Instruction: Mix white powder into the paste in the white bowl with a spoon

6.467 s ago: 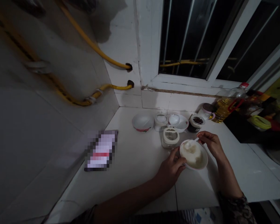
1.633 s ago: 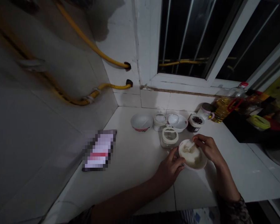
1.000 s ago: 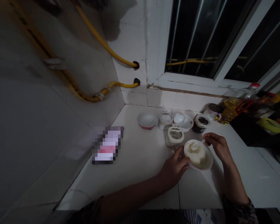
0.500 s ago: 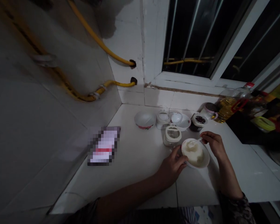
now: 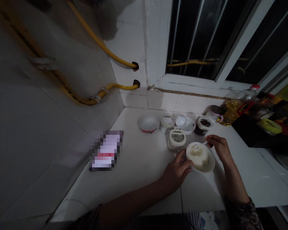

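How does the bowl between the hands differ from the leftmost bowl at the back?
The near bowl is gripped by the left hand; the back bowl stands untouched on the counter. A pale mass shows in the near bowl, under the spoon in the right hand; none is plain in the back bowl. Both look pale inside.

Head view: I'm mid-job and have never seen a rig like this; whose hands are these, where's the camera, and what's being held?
There is no machine: these are a person's bare hands. One camera, worn on the head, looks forward and down, so all the pictures share that viewpoint.

The left hand holds the near bowl by its side. The right hand holds a white spoon that reaches to the pale contents.

Behind, on the white counter, are a clear jar, two more bowls and a dark-filled jar. A pixelated rectangle lies farther left.
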`<action>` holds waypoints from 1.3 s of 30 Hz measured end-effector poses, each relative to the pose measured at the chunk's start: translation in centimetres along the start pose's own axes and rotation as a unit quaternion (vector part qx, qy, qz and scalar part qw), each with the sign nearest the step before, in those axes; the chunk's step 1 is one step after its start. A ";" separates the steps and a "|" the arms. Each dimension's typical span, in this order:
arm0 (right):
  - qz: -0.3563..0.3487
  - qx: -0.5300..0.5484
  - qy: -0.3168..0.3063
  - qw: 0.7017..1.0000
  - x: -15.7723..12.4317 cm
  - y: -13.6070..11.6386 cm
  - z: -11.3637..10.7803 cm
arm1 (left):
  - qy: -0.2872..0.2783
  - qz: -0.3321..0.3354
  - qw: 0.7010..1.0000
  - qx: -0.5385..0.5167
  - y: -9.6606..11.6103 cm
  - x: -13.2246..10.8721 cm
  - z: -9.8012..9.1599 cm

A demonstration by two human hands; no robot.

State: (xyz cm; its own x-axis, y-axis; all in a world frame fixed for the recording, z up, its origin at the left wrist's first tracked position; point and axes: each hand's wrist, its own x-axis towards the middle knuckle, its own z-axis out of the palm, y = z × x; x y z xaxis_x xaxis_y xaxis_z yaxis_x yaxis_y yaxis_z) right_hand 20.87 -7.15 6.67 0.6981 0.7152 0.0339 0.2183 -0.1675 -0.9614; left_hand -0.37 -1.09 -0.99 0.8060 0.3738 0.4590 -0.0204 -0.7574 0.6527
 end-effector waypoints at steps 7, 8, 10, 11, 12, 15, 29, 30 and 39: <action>0.027 0.046 -0.008 0.999 0.4 0.3 -0.4 | -0.006 -0.007 1.000 -0.008 0.0 0.0 0.0; 0.033 0.059 -0.004 0.998 0.4 0.3 -0.4 | -0.007 -0.008 1.000 -0.012 0.0 0.0 0.0; 0.048 0.088 0.006 0.995 0.4 0.0 -0.2 | -0.006 -0.007 1.000 -0.018 0.0 0.0 0.0; 0.052 0.103 0.011 0.993 0.4 -0.2 0.0 | -0.004 -0.005 1.000 -0.019 0.0 0.0 -0.1; 0.050 0.117 0.016 0.992 0.3 -0.4 0.3 | -0.003 -0.003 1.000 -0.017 0.0 0.0 -0.1; -0.002 0.129 0.019 0.992 -0.1 -1.4 1.5 | -0.003 0.001 1.000 -0.010 0.0 -0.1 -0.1; -0.354 -0.207 -0.061 0.910 -2.8 -3.2 3.6 | 0.005 0.002 1.000 -0.009 0.1 0.1 0.1; -0.316 -0.187 -0.036 0.930 -2.8 -3.1 3.1 | 0.004 0.001 1.000 -0.010 0.2 0.1 0.0; -0.188 -0.186 -0.010 0.964 -2.0 -1.5 -1.3 | -0.008 -0.006 1.000 -0.014 -0.1 -0.1 0.0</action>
State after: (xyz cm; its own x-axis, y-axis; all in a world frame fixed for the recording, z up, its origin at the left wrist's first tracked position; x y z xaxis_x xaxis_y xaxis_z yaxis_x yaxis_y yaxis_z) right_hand 20.03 -9.16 8.40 0.5091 0.7857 0.3514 0.6854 -0.1232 -0.7176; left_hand -0.50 -1.07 -1.07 0.8157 0.3746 0.4408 -0.0267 -0.7368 0.6756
